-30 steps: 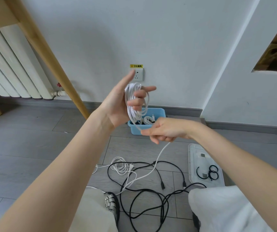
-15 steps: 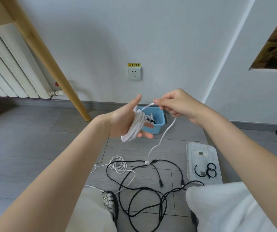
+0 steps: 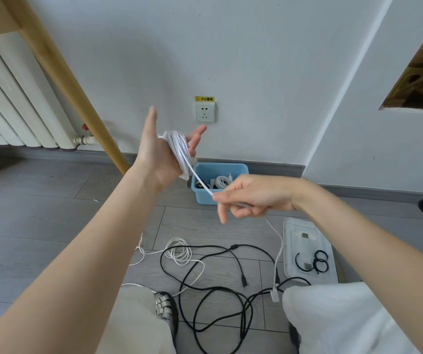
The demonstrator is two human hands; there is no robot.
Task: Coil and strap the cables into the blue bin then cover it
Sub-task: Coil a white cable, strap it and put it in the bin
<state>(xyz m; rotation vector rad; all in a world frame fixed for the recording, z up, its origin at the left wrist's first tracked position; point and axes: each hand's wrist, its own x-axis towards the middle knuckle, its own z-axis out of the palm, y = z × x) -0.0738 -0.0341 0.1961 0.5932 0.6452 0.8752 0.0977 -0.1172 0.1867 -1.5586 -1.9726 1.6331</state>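
My left hand (image 3: 158, 152) is raised with fingers spread, and a white cable (image 3: 179, 153) is wound in several loops around its palm. My right hand (image 3: 251, 198) pinches the free stretch of that cable, pulled taut down and to the right of the coil; the loose tail with its plug (image 3: 274, 295) hangs to the floor. The blue bin (image 3: 219, 185) stands by the wall behind my hands and holds coiled cables. The clear lid (image 3: 307, 251) lies on the floor at right with black straps (image 3: 317, 260) on it.
A tangled black cable (image 3: 220, 297) and a small white coiled cable (image 3: 179, 251) lie on the grey floor in front of my knees. A wooden leg (image 3: 72, 80) and a radiator (image 3: 13, 103) stand at left. A wall socket (image 3: 205, 112) is above the bin.
My left hand rose and opened its fingers. My right hand swung from above the coil down to the right, drawing the white cable taut. The tail's plug lifted off the floor toward my right knee.
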